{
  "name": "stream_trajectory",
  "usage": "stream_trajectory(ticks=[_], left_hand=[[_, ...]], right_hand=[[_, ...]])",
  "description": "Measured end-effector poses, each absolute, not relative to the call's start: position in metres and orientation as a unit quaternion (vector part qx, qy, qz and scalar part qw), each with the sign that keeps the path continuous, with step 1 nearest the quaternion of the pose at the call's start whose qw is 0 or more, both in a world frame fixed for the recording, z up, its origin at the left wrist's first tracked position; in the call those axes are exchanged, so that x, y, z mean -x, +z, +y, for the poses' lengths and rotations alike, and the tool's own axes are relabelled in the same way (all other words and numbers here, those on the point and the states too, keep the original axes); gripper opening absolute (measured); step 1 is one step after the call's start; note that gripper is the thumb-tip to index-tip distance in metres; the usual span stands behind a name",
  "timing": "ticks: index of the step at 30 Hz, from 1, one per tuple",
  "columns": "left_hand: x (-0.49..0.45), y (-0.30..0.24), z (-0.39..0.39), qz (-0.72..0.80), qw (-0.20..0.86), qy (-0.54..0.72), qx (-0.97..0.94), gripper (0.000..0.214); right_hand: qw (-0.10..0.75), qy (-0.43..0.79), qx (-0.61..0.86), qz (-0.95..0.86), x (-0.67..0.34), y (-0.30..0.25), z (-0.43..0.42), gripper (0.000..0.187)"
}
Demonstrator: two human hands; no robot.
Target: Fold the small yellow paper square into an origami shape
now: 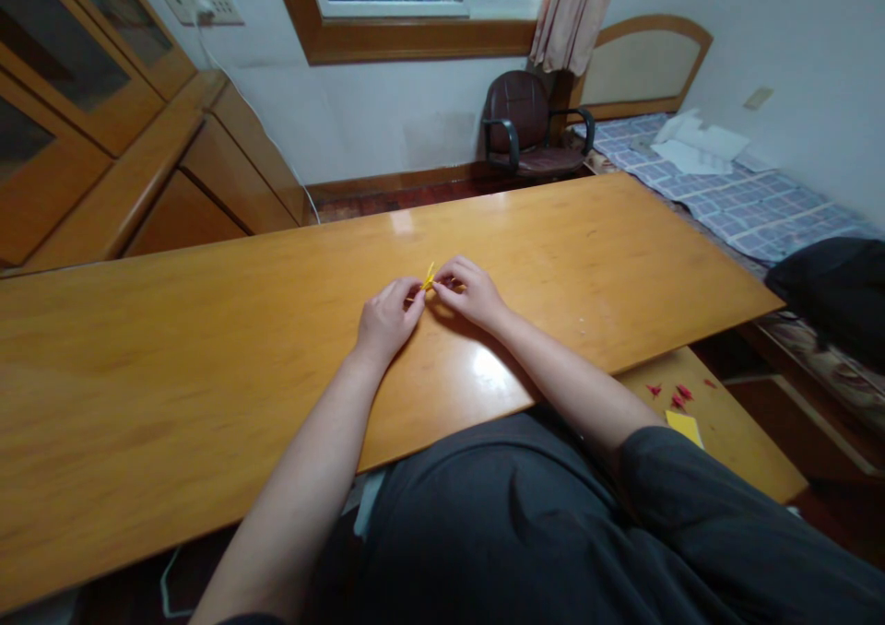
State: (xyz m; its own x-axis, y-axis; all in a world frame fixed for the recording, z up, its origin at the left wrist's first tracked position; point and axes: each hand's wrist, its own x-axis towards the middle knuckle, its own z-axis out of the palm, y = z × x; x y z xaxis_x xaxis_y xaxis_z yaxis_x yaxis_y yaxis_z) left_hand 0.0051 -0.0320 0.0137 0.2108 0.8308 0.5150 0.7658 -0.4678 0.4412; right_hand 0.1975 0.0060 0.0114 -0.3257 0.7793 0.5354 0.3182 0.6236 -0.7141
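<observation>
A small folded piece of yellow paper [430,278] sits between my two hands, just above the long wooden table [207,348]. My left hand [387,316] pinches its left side with thumb and fingers closed. My right hand [471,291] pinches the right side, fingers curled together. Both hands rest near the middle of the table top. Most of the paper is hidden by my fingertips.
A low wooden stool [719,422] at the right holds a yellow paper sheet [684,425] and small red paper bits [669,393]. A brown armchair [529,127], a bed [733,192] with a black bag [836,288], and wooden cabinets [103,127] surround the table.
</observation>
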Motion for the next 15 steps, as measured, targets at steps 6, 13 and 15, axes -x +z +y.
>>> stream_trajectory(ticks=[6, 13, 15], left_hand=[[-0.008, 0.015, -0.0347, 0.523, 0.025, 0.339, -0.781, 0.02], [-0.0106, 0.0174, -0.0364, 0.497, 0.042, 0.367, -0.785, 0.024], [-0.0113, 0.016, -0.036, 0.491, 0.04, 0.372, -0.786, 0.025]], right_hand=[[0.469, 0.24, 0.356, -0.772, -0.1963, 0.0143, 0.0037, 0.017], [0.481, 0.215, 0.343, -0.778, -0.1961, 0.0162, 0.0012, 0.013], [0.485, 0.205, 0.34, -0.779, -0.1959, 0.0157, 0.0012, 0.012]])
